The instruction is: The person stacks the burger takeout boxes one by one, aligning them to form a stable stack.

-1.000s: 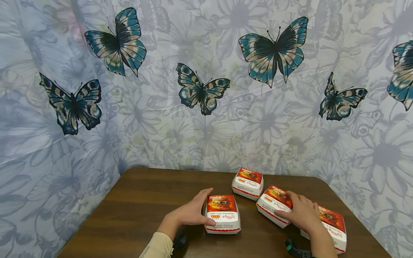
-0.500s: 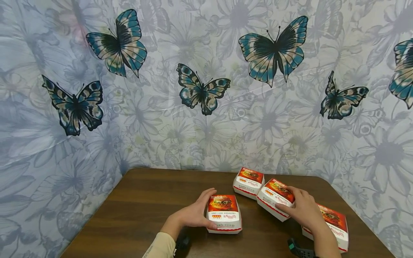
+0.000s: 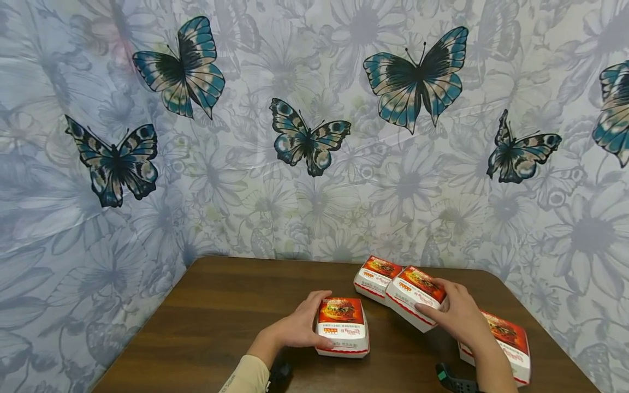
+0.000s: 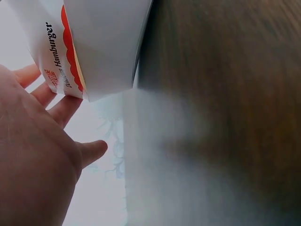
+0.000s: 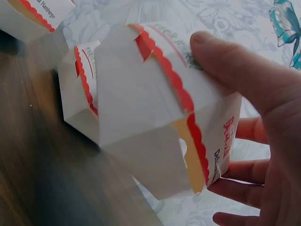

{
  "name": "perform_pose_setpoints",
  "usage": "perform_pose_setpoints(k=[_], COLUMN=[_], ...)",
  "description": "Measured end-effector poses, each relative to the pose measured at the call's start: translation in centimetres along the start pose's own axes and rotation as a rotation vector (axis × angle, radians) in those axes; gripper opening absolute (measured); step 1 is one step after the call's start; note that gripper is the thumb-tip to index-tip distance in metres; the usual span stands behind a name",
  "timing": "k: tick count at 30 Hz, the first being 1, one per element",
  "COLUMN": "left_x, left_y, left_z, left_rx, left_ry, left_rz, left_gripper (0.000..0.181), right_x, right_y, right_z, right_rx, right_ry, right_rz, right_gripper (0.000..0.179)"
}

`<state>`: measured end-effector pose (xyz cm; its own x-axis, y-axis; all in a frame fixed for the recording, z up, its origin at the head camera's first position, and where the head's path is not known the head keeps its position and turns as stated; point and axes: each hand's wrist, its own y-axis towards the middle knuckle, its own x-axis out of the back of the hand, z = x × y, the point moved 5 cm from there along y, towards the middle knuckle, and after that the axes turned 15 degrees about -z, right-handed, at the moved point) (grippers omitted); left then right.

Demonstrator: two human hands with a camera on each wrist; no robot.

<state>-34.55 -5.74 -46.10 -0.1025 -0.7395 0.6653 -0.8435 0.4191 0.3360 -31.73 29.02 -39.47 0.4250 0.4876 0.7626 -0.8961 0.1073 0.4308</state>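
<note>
In the head view my left hand [image 3: 297, 327] holds a white hamburger box [image 3: 342, 341] with a red picture lid, standing at the table's middle. Its thumb lies along the near side; in the left wrist view, fingertips touch the printed side [image 4: 55, 61] and the little finger stands off. My right hand [image 3: 459, 314] grips a second hamburger box [image 3: 413, 303], thumb on the near side and fingers round the right side. That box is tilted, and in the right wrist view its underside [image 5: 146, 155] shows. It overlaps a third hamburger box [image 3: 371, 284] behind it, hiding part of it.
Another hamburger box [image 3: 511, 341] stands at the table's right, partly behind my right forearm. The brown wooden table [image 3: 196, 316] meets a butterfly-printed wall covering [image 3: 245, 207]. Each wrist wears a dark strap, the right one [image 3: 457, 379] near the front edge.
My right hand has moved its hamburger box away from me and a little left, up against the rear box in view. The left hand and its box have hardly moved.
</note>
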Motion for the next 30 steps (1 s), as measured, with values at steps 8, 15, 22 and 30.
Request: perform_pose_setpoints(k=[8,15,22,30], left_x=[-0.2,-0.3,-0.5,-0.6], left_y=[-0.2,0.0,0.1,0.1], left_z=[0.0,-0.1,-0.1,-0.3], left_rx=[0.025,0.023,0.015,0.003], left_ry=[-0.033,-0.022,0.006,0.022], left_rz=[0.000,-0.006,-0.020,-0.018], left_gripper=[0.111,0.112,0.114,0.114], right_x=[0.3,0.6,0.5,-0.5], right_y=[0.0,0.1,-0.4,-0.8], right_z=[1.9,3.0,5.1,7.0], right_rx=[0.050,0.098,0.181,0.301], right_ry=[0.054,0.098,0.200,0.286], right_rz=[-0.033,-0.044,-0.064,-0.100], right_gripper=[0.089,0.082,0.075,0.071])
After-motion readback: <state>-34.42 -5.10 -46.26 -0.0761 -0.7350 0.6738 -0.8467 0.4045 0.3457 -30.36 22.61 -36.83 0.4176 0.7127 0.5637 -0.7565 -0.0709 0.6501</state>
